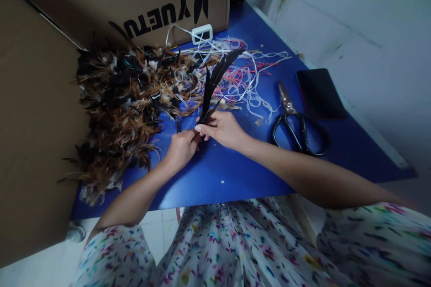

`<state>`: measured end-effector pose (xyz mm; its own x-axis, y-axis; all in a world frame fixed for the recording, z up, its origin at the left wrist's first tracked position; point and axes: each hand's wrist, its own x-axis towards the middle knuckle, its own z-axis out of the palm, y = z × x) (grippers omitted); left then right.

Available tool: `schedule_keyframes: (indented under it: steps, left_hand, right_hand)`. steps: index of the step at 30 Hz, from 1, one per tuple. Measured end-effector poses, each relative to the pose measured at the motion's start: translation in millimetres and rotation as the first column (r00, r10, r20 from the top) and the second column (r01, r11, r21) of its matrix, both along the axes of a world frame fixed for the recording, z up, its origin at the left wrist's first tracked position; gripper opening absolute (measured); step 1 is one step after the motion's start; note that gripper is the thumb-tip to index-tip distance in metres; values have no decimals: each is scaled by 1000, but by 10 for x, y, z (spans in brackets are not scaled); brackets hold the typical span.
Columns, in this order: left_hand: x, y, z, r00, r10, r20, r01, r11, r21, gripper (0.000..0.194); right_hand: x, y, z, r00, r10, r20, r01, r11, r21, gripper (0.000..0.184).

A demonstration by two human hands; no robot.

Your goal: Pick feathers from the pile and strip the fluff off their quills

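Several long black feathers [217,76] stand up in a small bunch over the blue table, fanning toward the far right. My right hand [224,130] pinches the bunch near its base, thumb stretched across to the left. Against it, my left hand [183,145] is closed with its fingers curled around the lower end of the feathers; the quill ends are hidden. To the left lies a big heap of brown and black feathers [124,103]. Behind the held bunch, white and red ribbon strips [249,80] spread in a loose tangle.
Black-handled scissors [296,125] lie right of my hands, beside a flat black object [321,94]. A cardboard box [101,0] stands at the back, a small white-framed device [202,34] against it. Another cardboard panel [30,134] borders the left. The blue table [215,184] meets a wall at right.
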<state>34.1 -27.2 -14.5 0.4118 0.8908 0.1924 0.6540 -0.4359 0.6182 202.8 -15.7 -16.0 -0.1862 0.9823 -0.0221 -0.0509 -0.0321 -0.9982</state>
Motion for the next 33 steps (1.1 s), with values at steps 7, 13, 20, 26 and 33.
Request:
schedule_keyframes:
  steps: [7, 13, 20, 26, 33]
  left_hand:
    - [-15, -27, 33, 999, -33, -33, 35, 998, 56, 23]
    - [-8, -2, 122, 959, 29, 280, 70, 938, -339, 32]
    - [-7, 43, 161, 797, 228, 560, 295, 662, -689, 48]
    - [-16, 54, 148, 762, 249, 597, 393, 555, -733, 45]
    - [1, 54, 101, 758, 236, 607, 376, 602, -704, 45]
  right_hand:
    - [4, 72, -80, 996, 55, -69, -53, 998, 38, 19]
    - [75, 104, 72, 979, 111, -169, -109, 994, 25, 33]
    - [182, 106, 216, 955, 210, -208, -212, 977, 13, 37]
    - [254, 103, 271, 918, 348, -191, -343, 937, 57, 34]
    - [242, 121, 230, 923, 339, -183, -336, 941, 52, 33]
